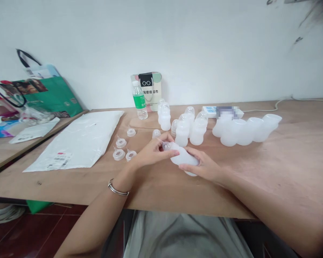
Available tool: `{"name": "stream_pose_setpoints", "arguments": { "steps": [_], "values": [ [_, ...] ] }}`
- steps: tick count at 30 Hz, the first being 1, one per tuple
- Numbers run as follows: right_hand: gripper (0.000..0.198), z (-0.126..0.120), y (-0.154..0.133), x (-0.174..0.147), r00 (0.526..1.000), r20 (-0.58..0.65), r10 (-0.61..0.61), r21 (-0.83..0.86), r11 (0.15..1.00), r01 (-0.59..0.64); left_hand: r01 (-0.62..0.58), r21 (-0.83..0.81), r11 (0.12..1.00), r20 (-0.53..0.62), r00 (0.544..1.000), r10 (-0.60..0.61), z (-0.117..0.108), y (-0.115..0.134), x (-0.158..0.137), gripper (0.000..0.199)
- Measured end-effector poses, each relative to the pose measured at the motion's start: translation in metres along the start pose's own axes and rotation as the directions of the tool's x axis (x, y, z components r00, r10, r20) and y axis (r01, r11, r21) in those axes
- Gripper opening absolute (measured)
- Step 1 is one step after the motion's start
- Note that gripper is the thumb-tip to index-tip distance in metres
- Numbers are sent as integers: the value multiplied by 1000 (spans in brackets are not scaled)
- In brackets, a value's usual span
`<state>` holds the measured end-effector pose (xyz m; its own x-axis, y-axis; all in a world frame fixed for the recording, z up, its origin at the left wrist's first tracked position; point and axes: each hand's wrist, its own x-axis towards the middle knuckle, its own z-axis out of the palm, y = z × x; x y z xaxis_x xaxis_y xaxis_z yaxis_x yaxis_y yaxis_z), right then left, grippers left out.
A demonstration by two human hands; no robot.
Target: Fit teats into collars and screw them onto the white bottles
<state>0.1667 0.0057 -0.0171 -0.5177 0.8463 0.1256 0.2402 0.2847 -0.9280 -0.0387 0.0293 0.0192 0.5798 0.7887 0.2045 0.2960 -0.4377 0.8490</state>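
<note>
A white baby bottle is tilted above the table, its clear nipple end toward the left. My left hand is closed around the nipple and collar end. Around the bottle's body wraps my right hand. Below it shows a white rounded edge that I cannot tell apart from the bottle. Several clear nipples in collar rings lie left of my left hand. Just behind the hands is a clear dome cap. Several capped baby bottles stand beyond; several topless white bottles are grouped to the right.
A white mailing bag lies flat on the wooden table at left. At the back are a water bottle, a paper bag and a white box with a cable. A green bag rests far left.
</note>
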Motion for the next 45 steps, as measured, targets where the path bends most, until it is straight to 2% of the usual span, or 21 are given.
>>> {"name": "stream_pose_setpoints", "arguments": {
  "steps": [1, 3, 4, 5, 6, 8, 10, 13, 15, 18, 20, 22, 24, 27, 29, 31, 33, 35, 39, 41, 45],
  "values": [
    [44, -2, 0, -1, 993, 105, 55, 133, 989, -69, -20, -22, 1000, 24, 1000, 20, 0, 1, 0, 29],
    [44, -4, -1, -3, 943, 313, 108, 355, 908, -222, -61, -74, 995, 82, 994, 67, 0, 2, -1, 32],
    [45, -4, -1, -4, 925, 361, 114, 409, 873, -267, -76, -90, 993, 101, 991, 85, -1, 2, -2, 34],
    [45, -4, -1, -4, 928, 352, 120, 428, 861, -274, -84, -98, 992, 108, 990, 94, -2, 1, -2, 37],
    [45, -4, -1, -4, 949, 287, 128, 415, 877, -243, -87, -98, 991, 97, 991, 97, -2, 0, -1, 39],
    [45, -1, 0, -3, 991, 61, 117, 292, 947, -130, -88, -80, 993, 37, 995, 91, -2, -5, 0, 39],
    [44, 2, 1, -1, 991, -124, 49, 94, 995, -37, -72, -45, 996, -40, 997, 71, 0, -11, 3, 37],
    [45, 3, 4, 2, 987, -160, -17, -101, 995, 1, -9, 0, 1000, -91, 996, 9, 4, -15, 4, 36],
    [45, 1, 5, 1, 993, -116, -2, -68, 998, -6, 16, -4, 1000, -71, 997, -17, 6, -13, 4, 35],
    [44, -3, 4, -1, 993, 79, 84, 220, 971, -99, -20, -94, 995, 19, 1000, 22, 4, -5, 0, 31],
    [48, -5, 3, -2, 956, 278, 95, 406, 890, -207, -59, -166, 984, 98, 992, 76, 2, 1, -1, 31],
    [52, -5, 2, -3, 934, 349, 70, 465, 853, -237, -87, -196, 977, 128, 985, 113, 0, 3, -2, 30],
    [49, -3, 2, -3, 971, 231, 65, 389, 909, -153, -113, -163, 980, 85, 988, 128, 0, 1, 0, 29],
    [45, 0, 4, -1, 999, -40, 0, 65, 998, 2, -92, -3, 996, -24, 995, 92, 4, -6, 3, 35],
    [46, 1, 6, 0, 996, -76, -40, -102, 994, 32, -38, 132, 990, -77, 996, 49, 7, -8, 4, 37],
    [45, 1, 7, 0, 998, -52, -39, -152, 988, 31, -10, 224, 974, -109, 993, 35, 10, -7, 4, 38],
    [44, 1, 6, 0, 998, -47, -41, -102, 994, 36, -24, 231, 973, -115, 992, 52, 12, -4, 4, 39],
    [39, 0, 4, -1, 1000, -13, -8, 50, 999, 8, -54, 177, 983, -87, 994, 70, 13, -1, 4, 41],
    [32, -3, 5, -1, 972, 211, 100, 383, 907, -176, -64, 115, 991, -21, 998, 67, 14, 2, 4, 44],
    [34, -4, 7, -1, 957, 272, 95, 458, 862, -216, -71, 108, 992, -3, 997, 72, 14, 2, 5, 44],
    [36, -4, 9, -1, 952, 288, 101, 513, 823, -243, -115, 79, 990, -11, 993, 116, 15, 2, 4, 44]
  ]
}}
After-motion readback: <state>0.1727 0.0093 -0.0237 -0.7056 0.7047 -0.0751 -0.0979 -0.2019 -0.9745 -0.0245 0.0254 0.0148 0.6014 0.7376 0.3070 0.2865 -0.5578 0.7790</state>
